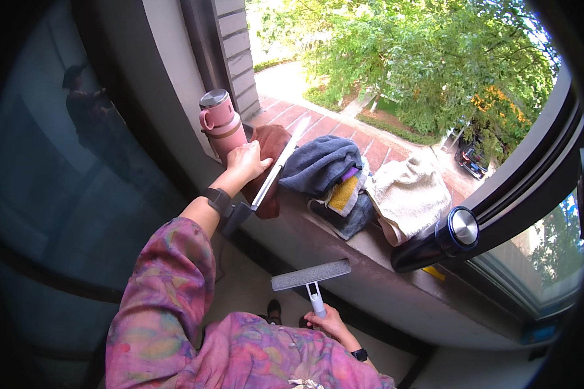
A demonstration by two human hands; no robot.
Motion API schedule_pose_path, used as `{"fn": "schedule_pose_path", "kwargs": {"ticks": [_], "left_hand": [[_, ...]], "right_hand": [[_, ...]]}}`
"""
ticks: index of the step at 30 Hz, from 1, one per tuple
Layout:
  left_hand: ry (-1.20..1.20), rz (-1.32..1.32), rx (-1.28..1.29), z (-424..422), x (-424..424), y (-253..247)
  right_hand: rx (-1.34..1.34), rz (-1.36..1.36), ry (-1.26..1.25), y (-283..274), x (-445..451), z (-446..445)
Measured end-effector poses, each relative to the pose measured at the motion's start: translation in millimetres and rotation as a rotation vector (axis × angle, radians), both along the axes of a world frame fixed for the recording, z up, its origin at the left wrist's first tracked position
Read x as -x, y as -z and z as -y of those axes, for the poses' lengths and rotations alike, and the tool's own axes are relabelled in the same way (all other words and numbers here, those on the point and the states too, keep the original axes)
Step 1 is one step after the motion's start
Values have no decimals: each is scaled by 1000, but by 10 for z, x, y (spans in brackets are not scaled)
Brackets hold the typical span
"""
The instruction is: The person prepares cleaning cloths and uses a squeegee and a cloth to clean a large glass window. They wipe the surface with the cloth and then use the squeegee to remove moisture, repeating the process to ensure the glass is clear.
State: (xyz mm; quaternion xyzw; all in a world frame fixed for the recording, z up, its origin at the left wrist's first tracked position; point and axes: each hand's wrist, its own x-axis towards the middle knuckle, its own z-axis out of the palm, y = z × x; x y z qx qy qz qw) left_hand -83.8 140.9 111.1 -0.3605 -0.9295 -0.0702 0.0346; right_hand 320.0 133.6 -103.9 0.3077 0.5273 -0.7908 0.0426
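Observation:
My left hand (246, 161) reaches over the window sill and rests against the lower part of a pink insulated bottle (220, 114) with a steel-topped lid. Its fingers are partly hidden, so a firm grip cannot be made out. Beside that hand a brown cloth (267, 192) hangs over the sill edge, and a squeegee (278, 167) with a pale blade and dark handle lies across it. Lower down, near my body, my right hand (328, 322) grips the light handle of a window scrubber (312, 279). The scrubber's long grey fabric pad is upward, by the wall.
A blue-grey towel (321, 160), a yellow-and-white cloth (344, 194) and a cream towel (411, 194) are heaped on the sill (301, 209). A dark steel-capped flask (438, 240) stands farther right, by the window frame (530, 194). Dark reflective glass (78, 170) borders the left.

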Motion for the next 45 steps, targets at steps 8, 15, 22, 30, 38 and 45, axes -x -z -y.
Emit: {"fn": "schedule_pose_path", "kwargs": {"ticks": [8, 15, 22, 30, 38, 45], "left_hand": [[177, -296, -382, 219, -95, -95], [129, -212, -802, 1069, -579, -348], [-90, 206, -1323, 2341, -1094, 102], [-359, 933, -1830, 3298, -2325, 816], [-395, 1194, -1828, 4039, -3296, 1313], [-435, 1320, -1843, 4774, -3686, 1412]], "right_hand": [[-13, 18, -48, -22, -33, -9], [18, 15, -106, -113, -65, -121], [36, -32, -313, -144, -56, -184], [22, -156, -593, -253, 331, 140], [278, -292, -615, -675, 1126, 1261], [722, -34, -760, -587, 1204, 2743]]}}
